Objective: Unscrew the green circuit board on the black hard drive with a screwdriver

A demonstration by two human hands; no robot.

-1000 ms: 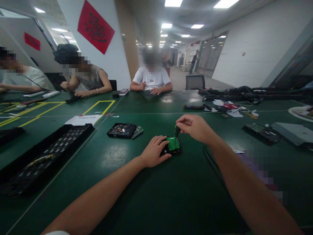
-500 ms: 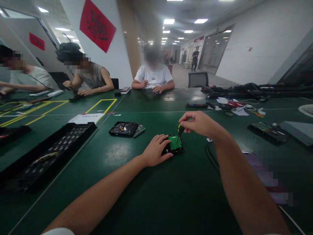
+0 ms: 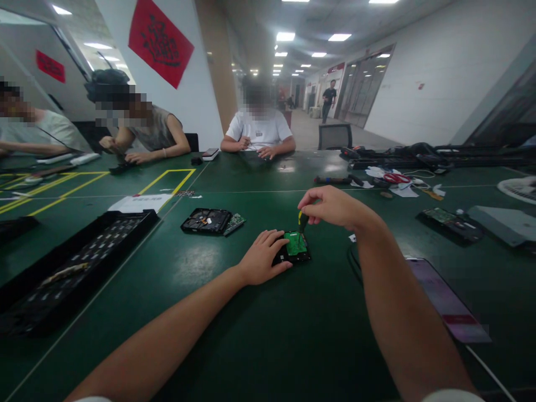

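Observation:
A black hard drive (image 3: 305, 258) with a green circuit board (image 3: 295, 245) lies flat on the table in front of me. My left hand (image 3: 263, 258) grips its left side, thumb along the near edge and fingers over the far part. Above the board, my right hand (image 3: 324, 207) is closed around the handle of a yellow-and-black screwdriver (image 3: 302, 222). Its thin shaft points down to the green board; whether the tip sits in a screw is too small to tell. Further left rests another hard drive (image 3: 206, 221), with a loose circuit board (image 3: 234, 224) leaning at its right side.
A long black tray (image 3: 79, 268) stands at left beside a paper sheet (image 3: 140, 203). Right of my arm lie a phone (image 3: 444, 301), a cable (image 3: 354, 262), a drive (image 3: 450, 223) and a grey box (image 3: 502, 226). Several people sit across the table (image 3: 251, 335).
The screwdriver has shifted from near the board's right edge towards its middle, still in my right hand. My left hand keeps its hold on the drive. The whole view has turned slightly right.

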